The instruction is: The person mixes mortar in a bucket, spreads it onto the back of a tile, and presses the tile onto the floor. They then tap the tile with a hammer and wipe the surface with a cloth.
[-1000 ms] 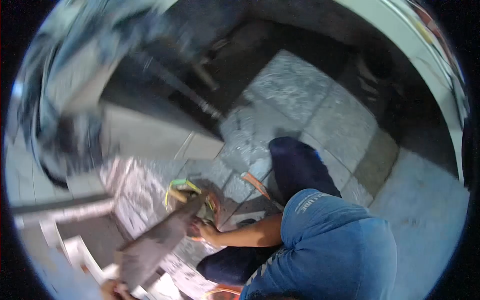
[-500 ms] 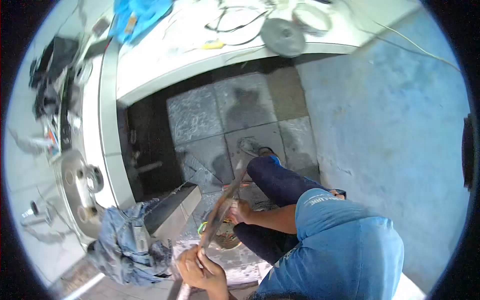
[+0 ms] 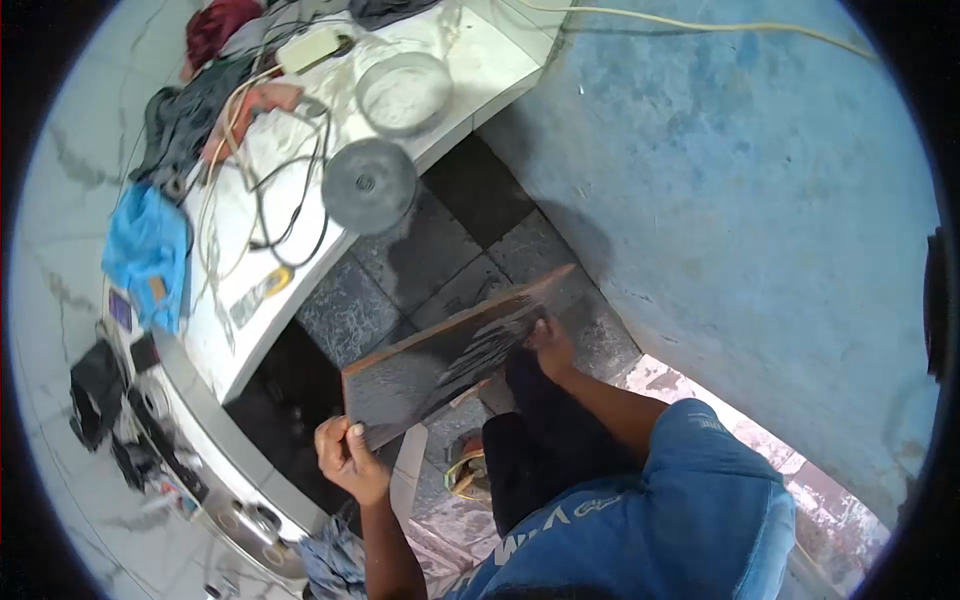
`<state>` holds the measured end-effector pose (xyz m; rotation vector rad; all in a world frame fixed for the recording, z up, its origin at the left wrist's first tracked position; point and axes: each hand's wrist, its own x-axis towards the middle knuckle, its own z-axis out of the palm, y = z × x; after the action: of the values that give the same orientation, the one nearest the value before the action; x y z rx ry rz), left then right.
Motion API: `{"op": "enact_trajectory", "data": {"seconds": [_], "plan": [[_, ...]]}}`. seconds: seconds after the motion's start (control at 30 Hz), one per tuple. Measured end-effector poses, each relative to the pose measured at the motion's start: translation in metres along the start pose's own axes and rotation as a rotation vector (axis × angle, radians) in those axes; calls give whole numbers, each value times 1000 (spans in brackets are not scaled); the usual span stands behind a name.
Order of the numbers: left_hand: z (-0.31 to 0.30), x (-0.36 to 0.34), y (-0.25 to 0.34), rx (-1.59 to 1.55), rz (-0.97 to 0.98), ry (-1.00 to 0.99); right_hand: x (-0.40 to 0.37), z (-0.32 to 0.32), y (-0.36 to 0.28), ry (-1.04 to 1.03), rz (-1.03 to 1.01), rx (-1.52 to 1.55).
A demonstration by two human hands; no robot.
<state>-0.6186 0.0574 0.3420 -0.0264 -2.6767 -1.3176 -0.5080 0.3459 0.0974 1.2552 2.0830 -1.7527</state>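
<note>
A long ceramic tile (image 3: 425, 375) with a dark grey face and reddish-brown edge is held slantwise above the floor, between both hands. My left hand (image 3: 350, 458) grips its lower left corner, thumb and fingers closed. At the tile's right end, my right hand (image 3: 550, 350) has its fingers closed about the lower edge; part of that grip is hidden. Below the tile, near my legs, stands a small bucket (image 3: 467, 474) with a yellow-green rim, partly covered by my leg.
On the white counter (image 3: 480, 70) lie a grey disc-shaped lid (image 3: 369, 186), a round dish with white powder (image 3: 404, 93), cables, a yellow-handled tool (image 3: 277, 281) and a blue cloth (image 3: 147, 250). A blue wall (image 3: 740, 200) rises at right. The sink (image 3: 262, 550) is lower left.
The tile has swung from nearly edge-on to showing its dark face, its far end now pointing right. Both hands have moved with it, and my view has turned toward the counter and wall.
</note>
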Motion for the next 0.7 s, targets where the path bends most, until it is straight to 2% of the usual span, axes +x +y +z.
{"op": "enact_trajectory", "data": {"seconds": [0.07,0.17,0.2,0.27,0.3,0.37,0.4,0.5,0.57,0.6,0.67,0.7], "plan": [[47,20,-24,-57,23,-85,35,-34,3,61,-121,-154],[109,34,-37,-98,-63,-243,81,-67,55,99,-104,-71],[130,36,-40,-96,-67,-249,93,-67,55,99,-98,-72],[165,36,-45,-40,2,-246,108,-67,60,96,51,260],[183,42,-45,-24,60,-232,128,-60,88,101,48,261],[210,51,-59,-6,33,-254,170,-40,172,127,72,-11],[223,58,-68,14,9,-278,179,-37,173,129,67,-10],[267,85,-97,88,30,-278,216,-8,172,56,-80,-357],[303,104,-139,142,10,-279,249,14,206,147,-75,-288],[323,113,-161,205,-13,-286,257,15,195,152,-77,-292],[363,138,-185,112,35,-324,263,11,138,-1,221,-127],[384,150,-208,109,43,-332,283,24,167,8,224,-121]]}}
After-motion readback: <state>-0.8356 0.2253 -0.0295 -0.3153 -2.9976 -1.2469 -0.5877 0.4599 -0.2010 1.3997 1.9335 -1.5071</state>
